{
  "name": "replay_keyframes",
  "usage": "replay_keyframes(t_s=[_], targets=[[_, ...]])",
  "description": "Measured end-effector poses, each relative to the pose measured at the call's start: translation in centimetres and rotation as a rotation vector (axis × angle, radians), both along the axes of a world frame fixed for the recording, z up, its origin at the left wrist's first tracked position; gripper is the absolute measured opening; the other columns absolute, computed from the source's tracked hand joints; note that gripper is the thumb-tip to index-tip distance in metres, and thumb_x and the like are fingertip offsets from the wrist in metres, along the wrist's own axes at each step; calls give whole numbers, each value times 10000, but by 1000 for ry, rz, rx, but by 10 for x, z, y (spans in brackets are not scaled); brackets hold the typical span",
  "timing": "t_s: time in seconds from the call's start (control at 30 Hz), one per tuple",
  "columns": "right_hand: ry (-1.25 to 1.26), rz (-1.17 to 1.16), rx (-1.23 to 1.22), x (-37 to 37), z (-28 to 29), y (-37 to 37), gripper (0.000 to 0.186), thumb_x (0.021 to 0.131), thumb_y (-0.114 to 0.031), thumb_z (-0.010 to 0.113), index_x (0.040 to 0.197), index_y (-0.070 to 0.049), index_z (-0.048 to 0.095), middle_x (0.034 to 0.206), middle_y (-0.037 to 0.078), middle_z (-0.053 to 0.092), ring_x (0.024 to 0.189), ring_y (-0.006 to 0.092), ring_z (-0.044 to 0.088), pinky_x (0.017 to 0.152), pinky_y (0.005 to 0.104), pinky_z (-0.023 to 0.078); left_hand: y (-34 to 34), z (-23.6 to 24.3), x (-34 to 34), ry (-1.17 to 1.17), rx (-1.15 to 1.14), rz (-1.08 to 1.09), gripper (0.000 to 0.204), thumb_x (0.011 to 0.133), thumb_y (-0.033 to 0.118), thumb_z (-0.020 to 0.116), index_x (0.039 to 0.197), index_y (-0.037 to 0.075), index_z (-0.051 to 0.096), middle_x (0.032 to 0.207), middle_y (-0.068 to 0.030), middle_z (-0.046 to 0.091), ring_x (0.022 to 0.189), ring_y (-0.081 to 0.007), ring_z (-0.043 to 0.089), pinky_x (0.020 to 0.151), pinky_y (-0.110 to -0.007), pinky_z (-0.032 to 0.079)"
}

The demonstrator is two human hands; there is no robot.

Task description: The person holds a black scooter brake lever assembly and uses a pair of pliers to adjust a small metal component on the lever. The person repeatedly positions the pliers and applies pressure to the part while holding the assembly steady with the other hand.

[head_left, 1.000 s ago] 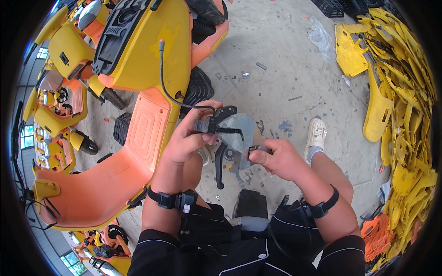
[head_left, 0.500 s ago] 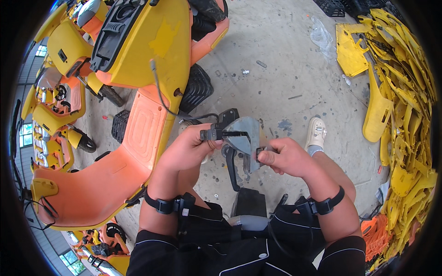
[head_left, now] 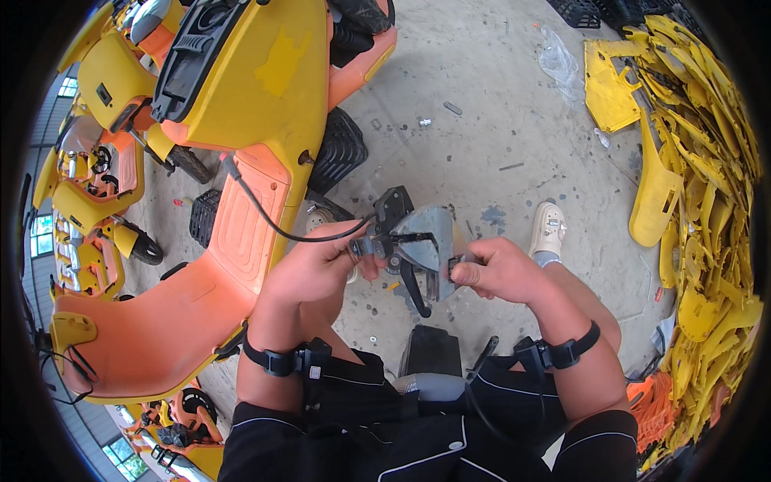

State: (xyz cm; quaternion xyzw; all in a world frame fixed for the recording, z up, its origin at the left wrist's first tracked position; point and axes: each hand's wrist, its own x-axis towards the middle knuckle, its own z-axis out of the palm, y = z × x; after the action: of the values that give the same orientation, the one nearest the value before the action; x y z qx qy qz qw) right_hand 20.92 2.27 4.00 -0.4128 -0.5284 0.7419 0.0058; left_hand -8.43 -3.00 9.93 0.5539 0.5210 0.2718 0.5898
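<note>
Between my two hands hangs a black lever assembly [head_left: 393, 210] with a curved grey plate-like part [head_left: 424, 225] joined to it; its exact kind I cannot make out. My left hand [head_left: 317, 261] is closed on the black assembly's left end. From there a black cable [head_left: 281, 233] loops left, its connector over the scooter's footboard. With thumb and fingers, my right hand [head_left: 494, 271] grips the grey part's right edge at a small dark piece. A black lever arm [head_left: 414, 289] points down below the plate. My left fingertips are partly hidden behind the assembly.
A yellow and orange scooter body [head_left: 241, 96] lies close on my left, with more scooters [head_left: 104, 193] beyond. Piled yellow panels [head_left: 707, 201] line the right side. A black crate [head_left: 339, 149] stands beside the scooter, and a clear plastic bag [head_left: 560, 68] lies on the concrete floor.
The lever assembly has turned a little in my left hand, and its lever arm has swung right. The cable has straightened and its free end has dropped leftward. My right hand keeps its grip.
</note>
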Motion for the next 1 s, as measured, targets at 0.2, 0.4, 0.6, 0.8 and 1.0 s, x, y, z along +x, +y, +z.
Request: replay_keyframes(t_s=[0.2, 0.4, 0.6, 0.8, 1.0], targets=[[38, 18, 63, -3, 5, 0, 573, 800, -592, 752, 900, -30, 713, 667, -2, 583, 609, 82, 518, 554, 265, 426, 6, 2, -4, 118, -61, -63, 242, 794, -142, 468, 926, -18, 629, 817, -88, 634, 783, -211, 618, 721, -310, 487], [55, -23, 82, -3, 1, -1, 588, 795, -603, 753, 881, -23, 711, 636, -1, 558, 614, 90, 506, 565, 277, 416, 2, -13, -1, 33, -18, 45, 209, 809, -129, 481, 877, -12, 641, 794, -63, 625, 736, -168, 609, 697, -288, 490], [111, -115, -69, -12, 6, -10, 593, 837, -623, 695, 870, -31, 677, 651, 0, 564, 565, 78, 514, 511, 240, 411, -4, -20, 30, 65, 215, 400, 337, 749, -182, 454, 934, -1, 670, 777, -51, 640, 677, -124, 590, 600, -283, 469], [187, -274, -282, -28, 25, -27, 638, 850, -667, 650, 795, -33, 619, 591, -10, 506, 523, 88, 510, 479, 237, 412, -1, -35, 40, 510, 756, 513, 364, 706, -192, 502, 971, -9, 671, 794, -120, 651, 686, -226, 639, 653, -301, 503], [91, -165, -223, -20, 23, -19, 631, 834, -657, 671, 871, -28, 651, 666, 7, 547, 554, 84, 527, 489, 241, 425, -3, -31, 24, 216, 447, 427, 303, 818, -163, 500, 1020, -14, 670, 766, -72, 631, 693, -187, 611, 655, -287, 484]])
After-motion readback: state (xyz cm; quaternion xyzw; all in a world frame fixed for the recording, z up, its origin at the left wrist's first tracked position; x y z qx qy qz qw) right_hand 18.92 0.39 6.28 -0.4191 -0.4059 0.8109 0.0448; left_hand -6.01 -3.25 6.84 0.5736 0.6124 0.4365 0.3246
